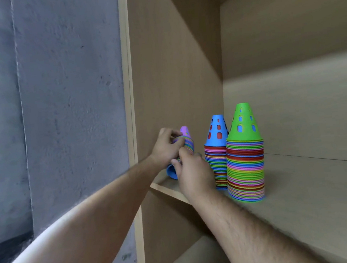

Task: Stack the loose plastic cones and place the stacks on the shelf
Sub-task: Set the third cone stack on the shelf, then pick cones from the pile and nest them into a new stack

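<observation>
Both hands hide most of the tilted stack (187,143) at the shelf's (302,203) left end (only its purple tip and blue base show). The left hand (165,147) clasps its upper part, the right hand (190,172) its lower. Beside it two upright stacks stand touching, one blue-topped (217,148), one green-topped (245,156): ribbed rims in many colours, perforated caps, on pale wood-grain board.

Left hand (165,147) and right hand (190,175) — fingers curled, gripping.
</observation>
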`<state>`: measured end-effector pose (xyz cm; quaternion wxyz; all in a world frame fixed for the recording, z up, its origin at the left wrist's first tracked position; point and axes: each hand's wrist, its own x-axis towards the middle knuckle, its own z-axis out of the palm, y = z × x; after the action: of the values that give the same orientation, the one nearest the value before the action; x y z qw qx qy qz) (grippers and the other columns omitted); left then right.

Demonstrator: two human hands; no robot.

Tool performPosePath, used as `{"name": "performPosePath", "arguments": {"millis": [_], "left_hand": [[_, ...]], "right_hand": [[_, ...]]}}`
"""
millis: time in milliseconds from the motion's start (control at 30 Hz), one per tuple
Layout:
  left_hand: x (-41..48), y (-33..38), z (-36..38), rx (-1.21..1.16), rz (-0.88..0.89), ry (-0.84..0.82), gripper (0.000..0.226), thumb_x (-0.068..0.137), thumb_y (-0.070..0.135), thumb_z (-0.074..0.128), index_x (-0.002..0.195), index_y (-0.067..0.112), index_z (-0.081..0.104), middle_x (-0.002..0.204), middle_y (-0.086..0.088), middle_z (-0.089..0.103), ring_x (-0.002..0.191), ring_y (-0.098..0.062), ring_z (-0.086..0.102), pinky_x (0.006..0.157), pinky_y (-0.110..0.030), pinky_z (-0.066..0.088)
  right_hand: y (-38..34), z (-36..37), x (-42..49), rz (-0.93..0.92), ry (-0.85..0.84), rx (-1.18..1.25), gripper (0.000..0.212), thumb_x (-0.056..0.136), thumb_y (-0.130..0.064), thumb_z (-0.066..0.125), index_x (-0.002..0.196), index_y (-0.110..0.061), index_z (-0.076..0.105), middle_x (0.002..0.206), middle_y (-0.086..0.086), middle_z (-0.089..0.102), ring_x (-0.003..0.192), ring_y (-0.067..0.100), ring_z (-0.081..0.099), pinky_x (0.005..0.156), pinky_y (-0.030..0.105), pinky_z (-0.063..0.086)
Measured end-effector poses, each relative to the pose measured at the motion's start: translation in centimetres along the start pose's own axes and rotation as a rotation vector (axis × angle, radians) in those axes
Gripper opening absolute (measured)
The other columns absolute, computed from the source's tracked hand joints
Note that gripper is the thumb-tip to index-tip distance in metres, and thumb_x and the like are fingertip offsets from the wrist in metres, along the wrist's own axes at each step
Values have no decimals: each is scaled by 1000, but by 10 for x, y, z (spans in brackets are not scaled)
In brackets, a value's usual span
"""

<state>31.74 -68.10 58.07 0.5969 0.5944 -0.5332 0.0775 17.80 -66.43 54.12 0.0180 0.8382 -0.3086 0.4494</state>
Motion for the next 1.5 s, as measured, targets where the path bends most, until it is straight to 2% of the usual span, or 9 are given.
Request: {"name": "performPosePath", "arguments": {"millis": [100, 233, 433, 633, 733, 800, 1033, 1267, 1500], "left_hand": [[-10, 1, -10, 28, 121, 80, 30, 91, 10, 68, 90, 38, 57, 106, 11, 48, 107, -15, 58, 99, -27, 46], [-22, -2, -19, 59, 221, 46, 18, 91, 17, 65, 95, 33, 60, 107, 16, 48, 115, -23, 55, 103, -36, 47], [-44, -2, -26, 107, 228, -45, 19, 99, 7, 58, 111, 20, 63, 113, 12, 45, 121, -15, 52, 105, -39, 51], [-83, 30, -67, 273, 139, -185, 39, 100, 12, 57, 135, 31, 56, 132, 15, 45, 130, -9, 46, 108, -31, 48], [-129, 30, -108, 439, 141, -131, 36, 99, 24, 56, 134, 33, 55, 134, 16, 49, 129, -10, 48, 108, -32, 38], [-168, 20, -140, 573, 147, -76, 33, 99, 29, 56, 132, 31, 56, 133, 14, 51, 129, -11, 46, 108, -30, 28], [-366, -44, -238, 835, -61, -12, 32, 93, 36, 55, 123, 26, 62, 121, 9, 60, 116, -18, 54, 99, -28, 29], [-586, -86, -313, 972, -584, -78, 41, 88, 43, 50, 122, 26, 64, 111, 2, 65, 107, -28, 60, 92, -40, 41], [-693, -127, -327, 852, -1035, 0, 40, 87, 41, 49, 119, 24, 65, 109, 1, 64, 107, -25, 61, 94, -47, 46]], "right_hand": [[-1, 1, -1, 40, -76, 72, 30, 100, -40, 55, 121, -19, 47, 108, 9, 61, 96, 28, 59, 68, 34, 44], [1, 7, 3, 147, -161, 64, 63, 96, -21, 62, 145, -16, 23, 111, 9, 63, 97, 27, 64, 80, 41, 56], [4, 11, 7, 158, -206, -6, 93, 96, -19, 58, 157, -14, -11, 112, 11, 63, 90, 26, 64, 70, 35, 50], [-4, 2, -5, 158, -87, -48, 79, 93, -34, 63, 154, -16, 15, 121, 11, 56, 100, 26, 63, 78, 38, 58], [-17, -10, -23, -88, 182, -183, 55, 90, -35, 65, 135, -11, 44, 118, 15, 53, 105, 31, 56, 74, 40, 54], [-39, -8, -50, -313, 268, -7, 34, 88, -30, 63, 117, -12, 57, 108, 11, 58, 100, 33, 54, 74, 41, 49], [-149, 68, -200, -496, -615, 584, 16, 103, -36, 46, 114, -27, 54, 106, -11, 60, 97, 16, 57, 80, 37, 47], [-247, 159, -354, -905, -1031, 464, 24, 98, -43, 50, 119, -33, 51, 111, -11, 63, 101, 16, 62, 77, 34, 46], [-311, 229, -453, -1218, -1262, 422, 23, 95, -38, 50, 115, -28, 52, 113, -2, 62, 104, 23, 62, 74, 35, 47]]}}
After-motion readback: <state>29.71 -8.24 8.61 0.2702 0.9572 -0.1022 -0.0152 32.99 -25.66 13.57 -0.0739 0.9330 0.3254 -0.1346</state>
